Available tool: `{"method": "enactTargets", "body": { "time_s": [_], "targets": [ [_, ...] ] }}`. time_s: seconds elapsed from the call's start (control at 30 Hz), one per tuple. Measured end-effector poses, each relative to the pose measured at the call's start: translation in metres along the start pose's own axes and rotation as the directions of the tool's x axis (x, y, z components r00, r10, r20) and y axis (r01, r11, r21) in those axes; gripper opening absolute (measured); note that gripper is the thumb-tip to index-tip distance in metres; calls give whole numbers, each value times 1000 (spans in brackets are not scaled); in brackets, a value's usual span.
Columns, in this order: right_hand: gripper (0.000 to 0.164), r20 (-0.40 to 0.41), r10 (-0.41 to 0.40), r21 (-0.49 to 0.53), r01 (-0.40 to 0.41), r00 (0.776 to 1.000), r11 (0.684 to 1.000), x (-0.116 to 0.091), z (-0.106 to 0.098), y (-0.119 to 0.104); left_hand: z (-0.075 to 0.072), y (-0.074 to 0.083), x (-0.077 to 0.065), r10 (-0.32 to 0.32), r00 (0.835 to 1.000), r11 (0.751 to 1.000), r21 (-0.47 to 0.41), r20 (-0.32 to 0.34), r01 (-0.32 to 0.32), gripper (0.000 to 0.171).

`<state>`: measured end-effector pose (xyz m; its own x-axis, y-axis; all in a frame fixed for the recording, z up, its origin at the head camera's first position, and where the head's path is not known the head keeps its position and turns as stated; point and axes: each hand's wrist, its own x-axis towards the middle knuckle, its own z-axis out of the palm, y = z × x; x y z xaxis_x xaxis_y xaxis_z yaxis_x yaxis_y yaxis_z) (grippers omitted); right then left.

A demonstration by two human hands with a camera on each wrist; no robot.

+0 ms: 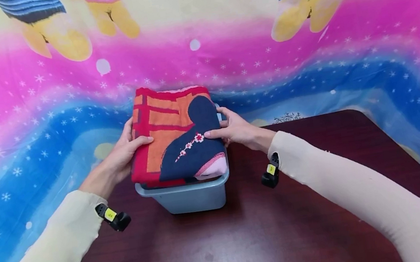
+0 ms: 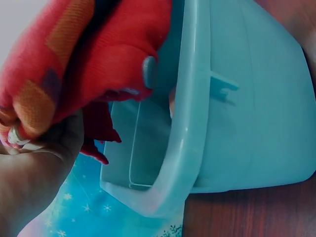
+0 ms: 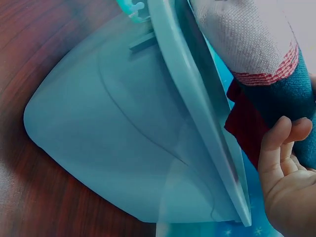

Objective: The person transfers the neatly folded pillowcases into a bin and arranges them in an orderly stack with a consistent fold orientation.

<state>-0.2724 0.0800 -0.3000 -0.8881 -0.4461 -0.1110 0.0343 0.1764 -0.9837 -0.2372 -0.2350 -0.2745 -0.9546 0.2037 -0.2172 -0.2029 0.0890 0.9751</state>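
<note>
A thick folded towel (image 1: 179,140) in red, orange and navy, with a small flower pattern and a pink corner, lies level over a light blue plastic bin (image 1: 195,196). My left hand (image 1: 124,155) grips its left side, thumb on top and fingers underneath. From the right, my right hand (image 1: 238,130) holds the opposite side, its thumb over the navy part. Both wrist views show the towel (image 2: 118,54) above the bin's rim (image 2: 190,98), with red cloth hanging below the folds. Curled fingertips (image 3: 281,131) of the right hand press into the towel's underside.
The bin stands on a dark reddish-brown table (image 1: 227,246) near its back edge. Behind hangs a pink, blue and cream curtain (image 1: 235,54) printed with bears and snowflakes. A black camera (image 1: 113,216) is strapped to each wrist over the cream sleeves.
</note>
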Motion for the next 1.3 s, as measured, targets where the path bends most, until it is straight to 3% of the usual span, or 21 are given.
{"method": "enactTargets", "body": {
  "time_s": [0.37, 0.67, 1.3],
  "targets": [
    [78, -26, 9, -47, -10, 1000, 999, 1, 3, 10, -1, -7, 11, -39, 999, 998, 48, 13, 39, 89],
    [77, -24, 43, -63, -44, 999, 997, 2, 3, 11, 3, -6, 18, -74, 997, 985, 153, -7, 74, 94],
    [84, -40, 107, -158, -112, 994, 981, 8, 5, 16, 8, -7, 34, -84, 996, 923, 378, 17, 71, 100]
  ]
}}
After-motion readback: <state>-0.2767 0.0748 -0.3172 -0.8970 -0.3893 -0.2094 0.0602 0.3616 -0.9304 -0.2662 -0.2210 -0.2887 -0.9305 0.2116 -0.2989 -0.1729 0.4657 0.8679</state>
